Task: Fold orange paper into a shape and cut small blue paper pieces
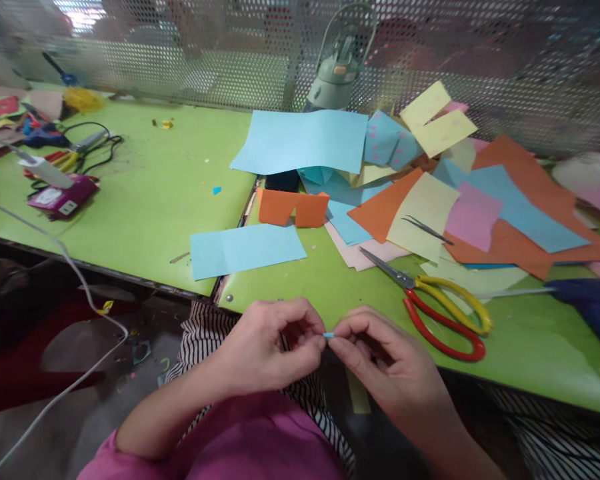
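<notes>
Between my fingertips is a small light blue piece of paper [329, 335], mostly hidden by the fingers. My left hand [277, 343] pinches its left end with thumb and forefinger. At its right end my right hand [380, 353] does the same. Both hands are at the table's front edge, above my lap. To the right of them lie scissors [413, 283] with one yellow and one red handle, blades slightly apart. Ahead, a flat light blue sheet [247, 250] spans the table seam, and a folded orange paper [293, 208] stands behind it.
Coloured paper pieces [425, 213] are heaped at the right, with tweezers [427, 230] on top. A blue glue gun [590, 303] lies at the right edge. A green bottle [335, 77] stands behind a large blue sheet [305, 140]. A purple power adapter [65, 197] and cord occupy the left.
</notes>
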`<action>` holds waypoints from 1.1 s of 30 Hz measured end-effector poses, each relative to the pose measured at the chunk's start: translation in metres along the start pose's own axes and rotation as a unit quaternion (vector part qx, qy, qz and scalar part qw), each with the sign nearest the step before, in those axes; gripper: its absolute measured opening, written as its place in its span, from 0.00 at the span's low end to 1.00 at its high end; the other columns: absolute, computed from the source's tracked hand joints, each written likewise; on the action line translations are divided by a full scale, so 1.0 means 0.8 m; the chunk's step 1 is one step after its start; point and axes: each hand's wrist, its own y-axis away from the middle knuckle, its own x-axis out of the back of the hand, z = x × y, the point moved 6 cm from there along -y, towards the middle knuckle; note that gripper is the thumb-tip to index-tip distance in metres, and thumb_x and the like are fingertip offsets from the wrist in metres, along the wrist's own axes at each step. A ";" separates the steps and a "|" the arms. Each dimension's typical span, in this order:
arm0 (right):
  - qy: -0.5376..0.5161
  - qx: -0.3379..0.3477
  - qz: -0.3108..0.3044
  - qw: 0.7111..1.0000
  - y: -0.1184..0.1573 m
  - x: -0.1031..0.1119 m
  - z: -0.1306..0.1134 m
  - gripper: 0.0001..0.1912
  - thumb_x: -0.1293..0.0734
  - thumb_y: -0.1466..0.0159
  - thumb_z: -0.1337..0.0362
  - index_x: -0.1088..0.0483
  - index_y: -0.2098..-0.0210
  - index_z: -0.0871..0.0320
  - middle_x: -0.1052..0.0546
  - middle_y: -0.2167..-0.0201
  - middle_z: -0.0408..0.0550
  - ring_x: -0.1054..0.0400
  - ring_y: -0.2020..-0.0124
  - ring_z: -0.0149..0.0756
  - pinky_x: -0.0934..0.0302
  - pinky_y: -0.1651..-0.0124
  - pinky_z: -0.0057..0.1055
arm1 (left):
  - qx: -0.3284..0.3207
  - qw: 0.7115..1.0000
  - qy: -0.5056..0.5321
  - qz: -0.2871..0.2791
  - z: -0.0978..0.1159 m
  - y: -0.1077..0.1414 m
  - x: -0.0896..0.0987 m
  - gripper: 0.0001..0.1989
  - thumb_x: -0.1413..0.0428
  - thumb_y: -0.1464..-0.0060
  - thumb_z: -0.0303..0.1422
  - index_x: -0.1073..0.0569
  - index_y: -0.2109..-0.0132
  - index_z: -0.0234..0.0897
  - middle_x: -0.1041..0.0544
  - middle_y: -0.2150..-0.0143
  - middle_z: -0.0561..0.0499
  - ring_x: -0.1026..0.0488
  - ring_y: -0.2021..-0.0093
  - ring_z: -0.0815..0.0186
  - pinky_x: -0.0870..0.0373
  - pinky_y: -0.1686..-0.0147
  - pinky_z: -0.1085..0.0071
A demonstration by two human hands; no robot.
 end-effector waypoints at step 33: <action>0.017 -0.009 -0.001 1.000 -0.004 -0.006 -0.002 0.06 0.34 0.35 0.62 0.30 0.69 0.53 0.32 0.74 0.40 0.39 0.76 0.29 0.43 0.73 0.27 | 0.115 0.955 0.269 0.039 -0.033 -0.005 -0.013 0.06 0.41 0.43 0.32 0.30 0.64 0.33 0.28 0.71 0.54 0.30 0.71 0.75 0.33 0.68 0.78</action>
